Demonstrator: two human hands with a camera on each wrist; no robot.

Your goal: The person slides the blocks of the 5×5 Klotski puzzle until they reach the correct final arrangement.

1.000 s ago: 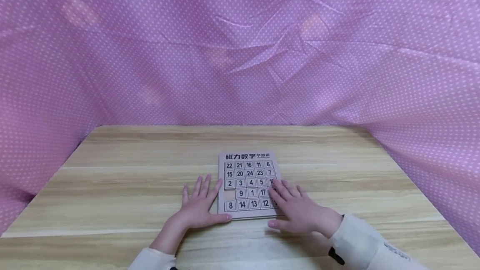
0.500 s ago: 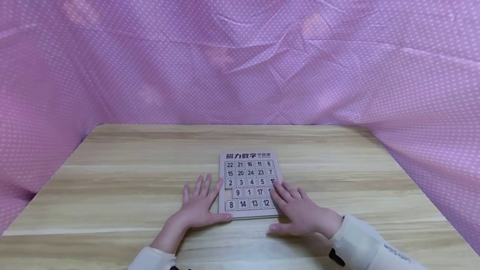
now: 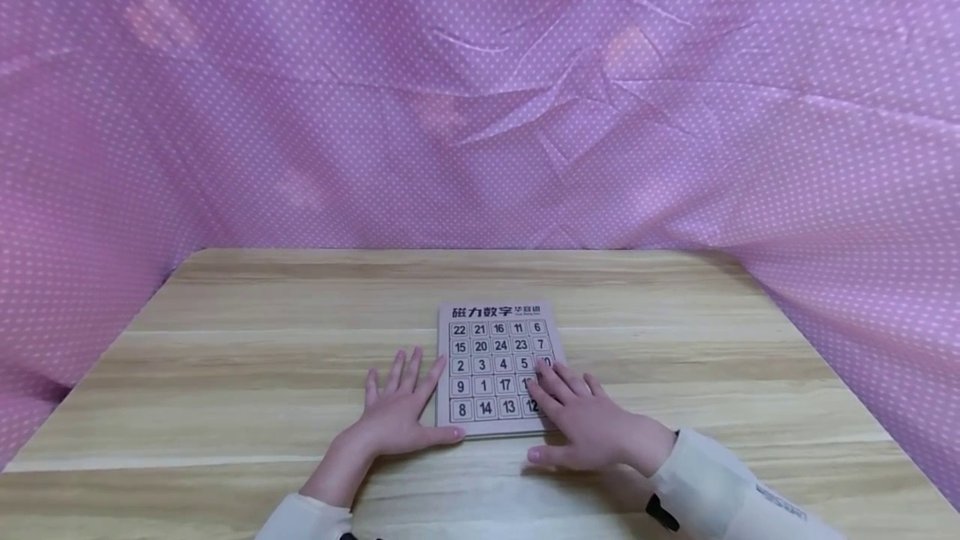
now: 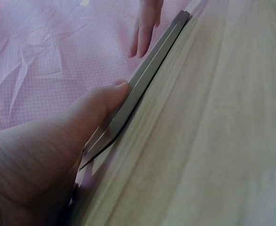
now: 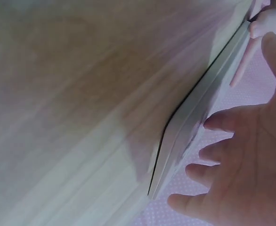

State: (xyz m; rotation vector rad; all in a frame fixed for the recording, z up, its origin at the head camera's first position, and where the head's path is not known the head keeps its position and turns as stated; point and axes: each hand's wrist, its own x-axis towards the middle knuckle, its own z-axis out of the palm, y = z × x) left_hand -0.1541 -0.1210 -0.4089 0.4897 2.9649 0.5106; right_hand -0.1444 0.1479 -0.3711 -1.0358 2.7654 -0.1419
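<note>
Left hand (image 3: pixel 397 425) splayed, thumb against the near-left corner of the number board (image 3: pixel 443 398); right hand (image 3: pixel 592 427) extended, fingers over its right-side tiles (image 3: pixel 540 345). Neither grips. Board's flat on the table (image 3: pixel 262 357). I read tile sliding; next push likely needs board steady.

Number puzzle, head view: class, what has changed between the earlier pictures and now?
In the fourth row, tile 9, tile 1 and tile 17 slid left, filling the gap at the row's left end. The right hand shifted slightly left too. Nothing was visibly gripped or released. The left hand, the puzzle board and the other rows' visible tiles stayed put.
</note>
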